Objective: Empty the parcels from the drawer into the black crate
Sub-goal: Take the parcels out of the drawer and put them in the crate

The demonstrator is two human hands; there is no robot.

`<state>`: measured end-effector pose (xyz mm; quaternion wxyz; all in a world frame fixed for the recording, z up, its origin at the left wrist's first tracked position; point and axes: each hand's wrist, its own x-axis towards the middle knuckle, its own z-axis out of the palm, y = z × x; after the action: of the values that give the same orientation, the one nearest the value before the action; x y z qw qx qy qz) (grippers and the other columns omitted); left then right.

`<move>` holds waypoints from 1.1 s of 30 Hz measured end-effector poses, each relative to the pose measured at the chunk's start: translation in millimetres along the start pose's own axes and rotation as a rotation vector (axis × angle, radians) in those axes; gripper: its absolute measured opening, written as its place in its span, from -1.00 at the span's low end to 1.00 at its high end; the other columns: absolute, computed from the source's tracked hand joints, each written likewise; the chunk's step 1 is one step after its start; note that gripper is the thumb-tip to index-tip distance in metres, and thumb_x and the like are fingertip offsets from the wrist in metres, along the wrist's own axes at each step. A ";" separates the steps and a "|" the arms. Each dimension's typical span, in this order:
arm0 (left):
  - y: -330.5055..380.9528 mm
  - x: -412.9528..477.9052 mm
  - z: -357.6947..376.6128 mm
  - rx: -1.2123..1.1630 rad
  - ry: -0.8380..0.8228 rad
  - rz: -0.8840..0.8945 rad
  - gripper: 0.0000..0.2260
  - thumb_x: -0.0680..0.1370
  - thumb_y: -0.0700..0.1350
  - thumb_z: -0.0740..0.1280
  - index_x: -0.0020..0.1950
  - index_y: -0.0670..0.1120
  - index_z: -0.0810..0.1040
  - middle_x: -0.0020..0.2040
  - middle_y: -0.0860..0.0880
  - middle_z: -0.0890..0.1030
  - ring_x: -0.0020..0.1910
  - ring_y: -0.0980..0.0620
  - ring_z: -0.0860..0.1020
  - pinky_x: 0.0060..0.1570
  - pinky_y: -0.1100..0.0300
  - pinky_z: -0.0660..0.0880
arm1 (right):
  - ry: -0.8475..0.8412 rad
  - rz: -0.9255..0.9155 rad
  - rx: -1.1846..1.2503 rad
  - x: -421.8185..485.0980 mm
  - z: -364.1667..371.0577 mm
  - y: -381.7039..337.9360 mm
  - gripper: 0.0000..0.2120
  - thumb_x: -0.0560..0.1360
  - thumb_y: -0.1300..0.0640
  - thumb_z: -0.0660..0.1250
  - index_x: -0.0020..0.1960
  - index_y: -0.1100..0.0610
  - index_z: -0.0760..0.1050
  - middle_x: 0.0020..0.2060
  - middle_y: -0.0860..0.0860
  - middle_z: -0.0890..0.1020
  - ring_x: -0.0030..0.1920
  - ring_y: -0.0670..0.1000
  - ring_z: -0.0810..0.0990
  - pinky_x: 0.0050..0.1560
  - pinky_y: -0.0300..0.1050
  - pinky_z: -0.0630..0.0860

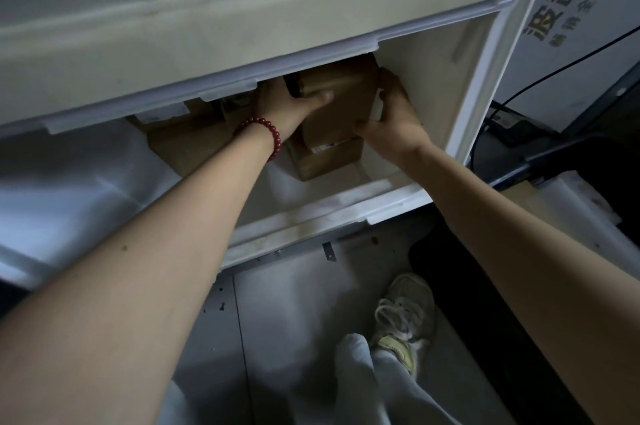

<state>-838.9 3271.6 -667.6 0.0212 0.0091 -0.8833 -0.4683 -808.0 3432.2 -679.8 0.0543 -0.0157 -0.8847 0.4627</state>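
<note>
The white drawer point(478, 85) stands pulled open under a white cabinet top. Inside it both hands hold one brown cardboard parcel point(341, 106). My left hand point(287, 106), with a red bead bracelet on the wrist, grips its left end, thumb across the top. My right hand point(394, 113) grips its right side against the drawer wall. A second brown parcel point(325, 161) with a white label lies under it. More brown parcels point(187, 144) lie further left in the drawer, partly hidden by the cabinet edge. A black crate edge point(588, 161) shows at the right.
The drawer's front wall point(311, 216) sits between me and the parcels. Below are a grey floor point(294, 320), my light trousers and a pale sneaker point(405, 317). A white sign with dark characters point(568, 2) and a black cable stand at the upper right.
</note>
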 end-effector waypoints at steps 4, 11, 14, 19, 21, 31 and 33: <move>1.8 -4.9 -6.9 -0.068 -0.053 -0.024 -0.28 0.36 0.08 0.53 0.43 -0.08 0.33 0.37 0.00 0.44 0.34 0.05 0.41 0.28 0.25 0.32 | -0.031 0.005 0.106 -18.0 -0.3 -4.5 -0.31 0.46 0.33 0.33 0.51 0.16 0.14 0.37 0.13 0.36 0.37 0.09 0.35 0.20 -0.34 0.31; 25.6 -31.3 -8.7 -0.020 -0.082 -0.022 -0.24 0.26 0.18 0.56 0.37 -0.08 0.43 0.30 -0.01 0.52 0.29 0.06 0.47 0.30 0.11 0.41 | -0.095 -0.025 0.233 -69.2 -2.0 -17.6 -0.29 0.45 0.43 0.27 0.53 0.19 0.11 0.43 0.12 0.33 0.43 0.02 0.31 0.40 -0.12 0.32; 31.7 -52.4 -10.7 -0.065 -0.040 -0.055 -0.14 0.20 0.20 0.58 0.40 -0.10 0.41 0.32 -0.01 0.51 0.30 0.07 0.47 0.30 0.12 0.41 | -0.102 -0.024 0.297 -90.7 -8.3 -17.3 -0.28 0.46 0.47 0.21 0.54 0.12 0.09 0.40 -0.04 0.35 0.34 -0.18 0.33 0.20 -0.47 0.35; 37.9 -89.1 -15.0 -0.018 0.002 -0.134 0.14 0.11 0.36 0.53 0.53 -0.10 0.15 0.48 -0.09 0.31 0.44 -0.05 0.29 0.35 0.09 0.27 | -0.121 -0.064 0.325 -123.6 -16.2 -22.5 -0.26 0.46 0.52 0.16 0.53 0.09 0.05 0.41 -0.09 0.33 0.36 -0.22 0.31 0.00 -0.60 0.34; 34.5 -103.6 -19.9 0.006 0.048 -0.133 0.12 0.11 0.35 0.53 0.52 -0.06 0.17 0.46 -0.08 0.33 0.42 -0.07 0.32 0.35 0.06 0.31 | -0.131 -0.080 0.310 -134.4 -21.7 -22.4 -0.29 0.48 0.51 0.18 0.52 0.09 0.08 0.35 -0.13 0.40 0.25 -0.26 0.41 -0.05 -0.51 0.39; 4.0 -177.7 -62.4 -0.149 0.106 -0.016 0.03 0.14 0.22 0.58 0.48 0.03 0.14 0.29 0.06 0.40 0.22 0.09 0.40 0.02 0.32 0.37 | -0.026 0.245 0.378 -166.3 -10.6 -21.5 -0.50 0.63 -0.04 0.15 0.50 0.11 0.20 0.44 0.09 0.36 0.39 0.06 0.38 0.38 0.01 0.35; 1.2 -190.7 -70.5 -0.211 0.089 -0.009 0.02 0.11 0.25 0.55 0.47 0.05 0.17 0.19 0.17 0.45 0.17 0.17 0.45 -0.06 0.43 0.36 | -0.035 0.322 0.457 -170.6 -5.3 -25.1 -0.49 0.62 -0.10 0.14 0.50 0.10 0.22 0.42 0.08 0.38 0.36 0.06 0.41 0.37 0.06 0.37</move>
<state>-645.2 3220.8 -632.5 0.0591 0.0315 -0.8272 -0.5579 -637.4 3408.9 -670.2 -0.0331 -0.1357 -0.7443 0.6531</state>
